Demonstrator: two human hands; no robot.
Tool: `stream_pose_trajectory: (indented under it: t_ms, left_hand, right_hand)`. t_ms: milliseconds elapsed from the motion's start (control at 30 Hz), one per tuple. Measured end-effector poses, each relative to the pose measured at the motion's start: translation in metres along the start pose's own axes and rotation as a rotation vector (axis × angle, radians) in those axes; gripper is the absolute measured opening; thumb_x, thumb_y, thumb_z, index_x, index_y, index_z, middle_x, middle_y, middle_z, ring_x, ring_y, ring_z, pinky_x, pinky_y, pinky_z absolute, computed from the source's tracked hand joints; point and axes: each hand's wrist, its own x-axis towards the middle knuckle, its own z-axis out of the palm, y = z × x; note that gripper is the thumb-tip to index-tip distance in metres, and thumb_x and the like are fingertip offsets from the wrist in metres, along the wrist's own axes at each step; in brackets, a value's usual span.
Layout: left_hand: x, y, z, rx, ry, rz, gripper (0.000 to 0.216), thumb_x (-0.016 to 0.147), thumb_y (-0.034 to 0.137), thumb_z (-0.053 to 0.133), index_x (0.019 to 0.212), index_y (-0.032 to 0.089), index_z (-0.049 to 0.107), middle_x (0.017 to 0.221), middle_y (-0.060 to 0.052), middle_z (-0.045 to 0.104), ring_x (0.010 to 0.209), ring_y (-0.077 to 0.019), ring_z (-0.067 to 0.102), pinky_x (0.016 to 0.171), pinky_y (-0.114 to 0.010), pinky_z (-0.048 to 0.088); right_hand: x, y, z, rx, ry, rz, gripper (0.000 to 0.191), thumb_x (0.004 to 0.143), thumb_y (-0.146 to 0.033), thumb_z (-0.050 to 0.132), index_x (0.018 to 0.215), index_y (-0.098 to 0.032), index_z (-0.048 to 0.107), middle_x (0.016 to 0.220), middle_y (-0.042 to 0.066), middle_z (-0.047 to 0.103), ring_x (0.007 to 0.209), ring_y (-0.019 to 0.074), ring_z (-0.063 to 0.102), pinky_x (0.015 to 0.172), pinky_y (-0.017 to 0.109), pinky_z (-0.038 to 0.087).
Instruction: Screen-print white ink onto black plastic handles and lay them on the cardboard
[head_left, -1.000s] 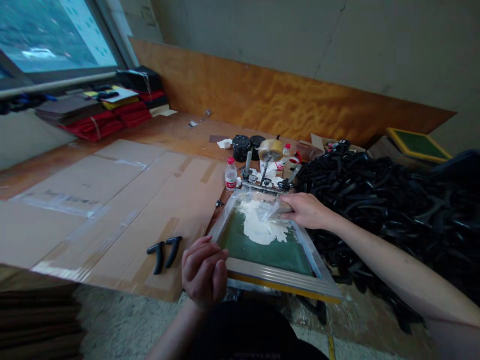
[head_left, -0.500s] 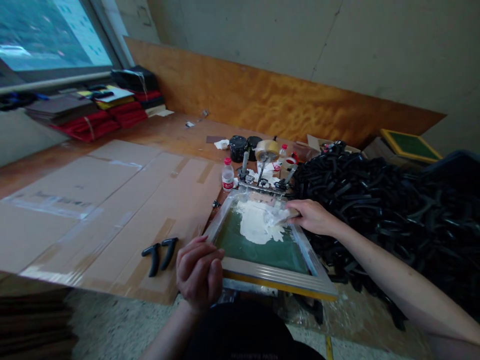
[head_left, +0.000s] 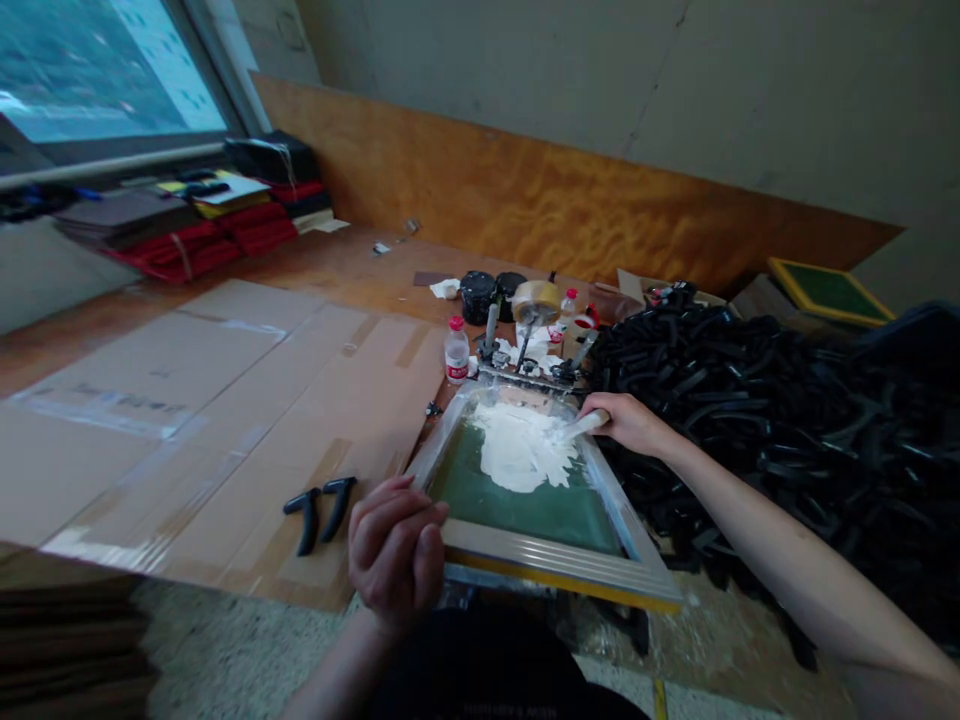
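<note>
A screen-printing frame point(head_left: 555, 550) lies at the near edge of the table, metal-sided with a green mesh point(head_left: 517, 518). Thick white ink point(head_left: 517, 450) covers the upper middle of that mesh. My right hand point(head_left: 630, 422) is closed around a pale, ink-smeared scraper point(head_left: 581, 427), whose far end meets the ink near the frame's right side. At the frame's near left corner, my left hand point(head_left: 397, 550) is curled shut; whatever its fingers hold, if anything, is hidden. Two black T-shaped handles point(head_left: 319, 512) lie on cardboard just left of it.
Flattened cardboard point(head_left: 225, 420) spreads across the left. A large heap of black parts point(head_left: 772, 430) fills the right. Behind the frame are a hinge clamp point(head_left: 525, 375), a red-capped bottle point(head_left: 456, 352), a tape roll point(head_left: 536, 300) and black tubs point(head_left: 478, 297). Red stacks point(head_left: 187, 248) sit by the window.
My right hand has tilted the scraper so more of its length shows, and shifted slightly right. The white ink has spread a little toward the right. My left hand stays almost where it was.
</note>
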Motion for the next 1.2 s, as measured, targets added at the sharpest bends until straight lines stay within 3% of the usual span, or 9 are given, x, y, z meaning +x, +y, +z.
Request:
stream_pose_trajectory:
  t_ms: [133, 333, 567, 867, 967, 1200]
  left_hand:
    - [0.000, 0.001, 0.001, 0.001, 0.014, -0.009, 0.019, 0.075, 0.002, 0.052, 0.079, 0.014, 0.066, 0.082, -0.005, 0.058, 0.081, -0.0183, 0.057, 0.077, -0.043, 0.055]
    - [-0.001, 0.001, 0.000, 0.011, 0.004, -0.009, 0.019, 0.076, 0.002, 0.052, 0.080, 0.014, 0.066, 0.083, -0.005, 0.058, 0.083, -0.0184, 0.057, 0.078, -0.042, 0.055]
    - [-0.001, 0.001, -0.003, 0.010, -0.021, -0.005, 0.021, 0.077, 0.003, 0.052, 0.084, 0.016, 0.066, 0.084, -0.005, 0.058, 0.084, -0.0187, 0.058, 0.079, -0.042, 0.055]
    - [-0.002, 0.001, -0.001, -0.002, -0.002, -0.011, 0.019, 0.076, 0.003, 0.054, 0.083, 0.015, 0.067, 0.084, -0.005, 0.058, 0.085, -0.0195, 0.057, 0.079, -0.043, 0.055]
    - [-0.003, 0.000, -0.002, -0.010, -0.009, -0.005, 0.020, 0.075, 0.002, 0.054, 0.084, 0.015, 0.067, 0.084, -0.005, 0.058, 0.082, -0.0188, 0.056, 0.079, -0.044, 0.055]
    - [-0.003, -0.002, -0.002, -0.025, -0.002, -0.002, 0.020, 0.075, 0.003, 0.054, 0.086, 0.015, 0.067, 0.084, -0.005, 0.058, 0.082, -0.0191, 0.056, 0.078, -0.044, 0.055]
  right_hand:
    - [0.010, -0.003, 0.014, -0.010, 0.020, -0.033, 0.013, 0.072, -0.012, 0.065, 0.082, -0.020, 0.066, 0.083, 0.001, 0.066, 0.078, 0.0174, 0.061, 0.069, 0.025, 0.040]
    - [0.033, -0.041, 0.035, -0.075, 0.064, -0.045, 0.013, 0.075, -0.015, 0.066, 0.087, -0.020, 0.065, 0.089, 0.002, 0.067, 0.082, 0.0177, 0.061, 0.069, 0.024, 0.037]
    - [0.044, -0.079, 0.007, -0.350, 0.041, 0.074, 0.021, 0.082, -0.040, 0.064, 0.091, -0.022, 0.059, 0.086, 0.003, 0.069, 0.076, 0.0200, 0.062, 0.058, 0.026, 0.030]
    - [0.044, -0.084, 0.030, -0.473, 0.014, 0.112, 0.020, 0.088, -0.037, 0.056, 0.099, -0.021, 0.056, 0.102, 0.007, 0.069, 0.090, 0.0226, 0.064, 0.063, 0.027, 0.034]
    - [0.044, -0.085, 0.025, -0.458, -0.044, 0.099, 0.023, 0.086, -0.040, 0.059, 0.098, -0.021, 0.057, 0.096, 0.006, 0.070, 0.085, 0.0227, 0.065, 0.061, 0.027, 0.032]
    - [0.048, -0.088, 0.021, -0.484, -0.023, 0.085, 0.022, 0.086, -0.041, 0.059, 0.097, -0.022, 0.056, 0.099, 0.005, 0.071, 0.086, 0.0222, 0.065, 0.060, 0.027, 0.032]
